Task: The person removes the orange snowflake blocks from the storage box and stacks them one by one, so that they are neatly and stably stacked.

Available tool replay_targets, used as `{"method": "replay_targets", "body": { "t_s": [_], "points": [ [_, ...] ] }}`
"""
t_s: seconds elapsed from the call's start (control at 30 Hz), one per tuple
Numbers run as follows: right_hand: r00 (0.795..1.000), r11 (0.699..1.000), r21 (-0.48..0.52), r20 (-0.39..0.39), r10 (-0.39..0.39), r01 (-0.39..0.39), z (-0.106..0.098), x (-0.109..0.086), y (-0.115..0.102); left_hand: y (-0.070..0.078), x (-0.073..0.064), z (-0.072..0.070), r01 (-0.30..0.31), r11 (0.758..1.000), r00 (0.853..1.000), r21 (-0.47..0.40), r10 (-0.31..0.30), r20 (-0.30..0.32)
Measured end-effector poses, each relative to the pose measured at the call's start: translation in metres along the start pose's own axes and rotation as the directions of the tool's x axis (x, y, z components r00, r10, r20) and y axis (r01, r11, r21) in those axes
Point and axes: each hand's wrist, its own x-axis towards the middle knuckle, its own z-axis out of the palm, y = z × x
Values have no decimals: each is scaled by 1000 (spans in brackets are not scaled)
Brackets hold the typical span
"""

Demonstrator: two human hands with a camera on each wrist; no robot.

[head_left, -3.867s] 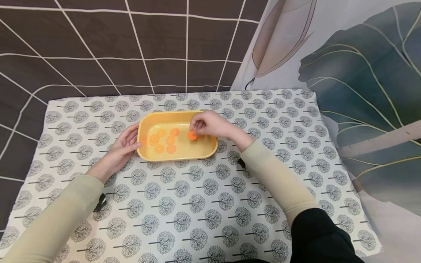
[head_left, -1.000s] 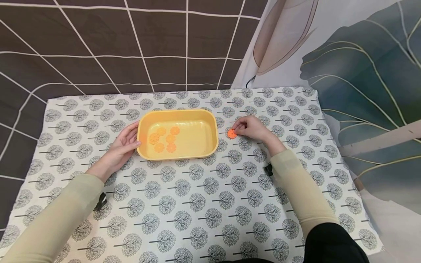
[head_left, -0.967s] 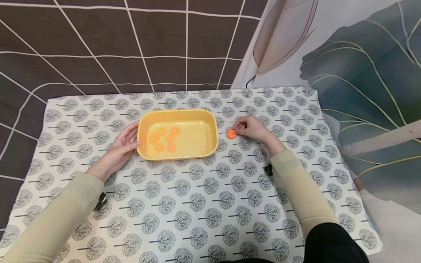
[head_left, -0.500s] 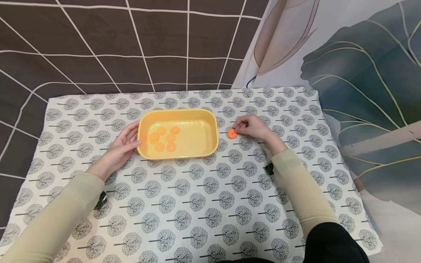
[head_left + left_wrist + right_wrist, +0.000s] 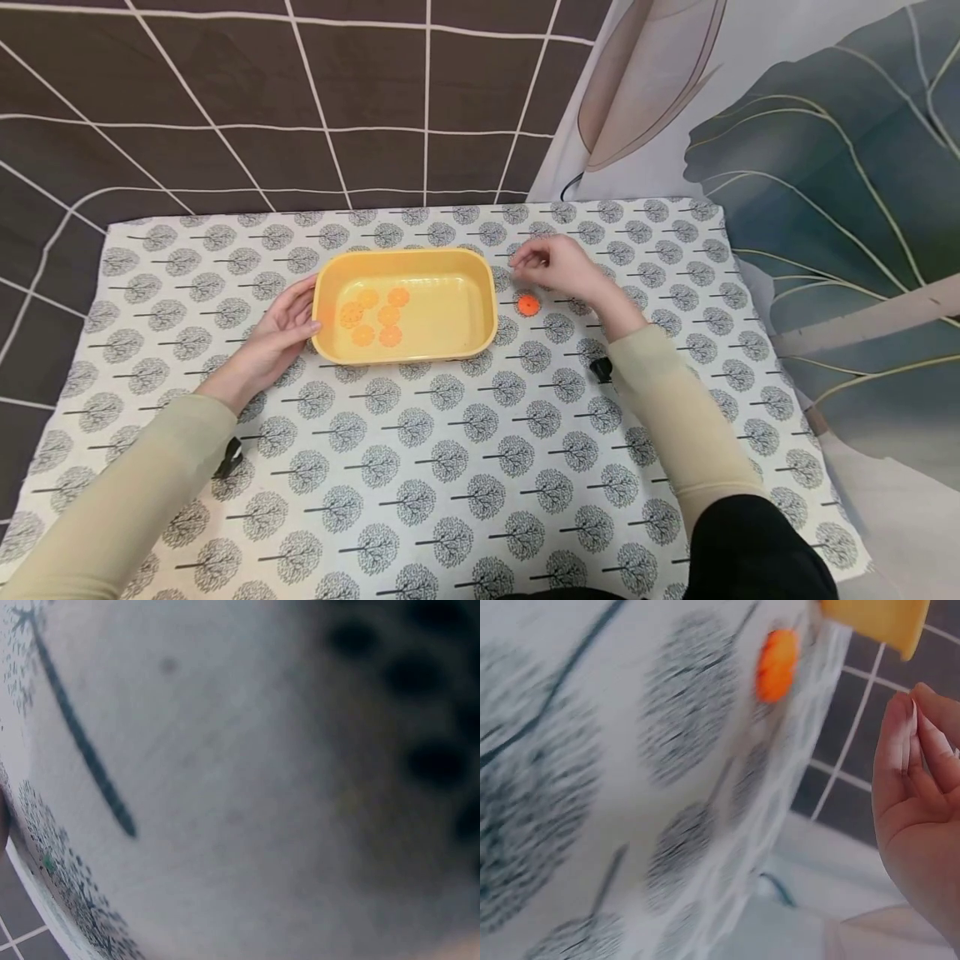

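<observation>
A yellow rectangular tub stands on the patterned cloth. The left hand holds its left end, thumb at the rim and fingers along the outside wall. Several flat orange flower-shaped discs lie in the left half of the tub. One brighter orange flower-shaped disc lies on the cloth, right of the tub. The right hand is just above and behind this disc, apart from it, fingers loosely bent and holding nothing. In the right wrist view, the same disc lies away from the fingers.
A white cloth printed with grey trees covers the table. Behind it hangs a dark curtain with white grid lines. A leaf-patterned curtain hangs at the right. The left wrist view shows mostly blurred cloth.
The right hand carried the orange disc out of the tub rightward, set it on the cloth, then let go and moved up and slightly left. The left hand stayed at the tub.
</observation>
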Motion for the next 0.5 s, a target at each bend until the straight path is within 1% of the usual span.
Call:
{"method": "replay_targets", "body": {
  "t_s": [0.07, 0.2, 0.5],
  "points": [
    [999, 999, -10, 5, -42, 42, 3, 3, -9, 0, 0, 0, -6, 1000, 1000, -3, 6, 1],
    [993, 993, 7, 17, -115, 115, 11, 12, -25, -1, -1, 0, -13, 1000, 1000, -7, 13, 1],
    [981, 983, 33, 63, -183, 181, 38, 30, -52, -1, 0, -1, 6, 1000, 1000, 16, -6, -4]
  ]
}}
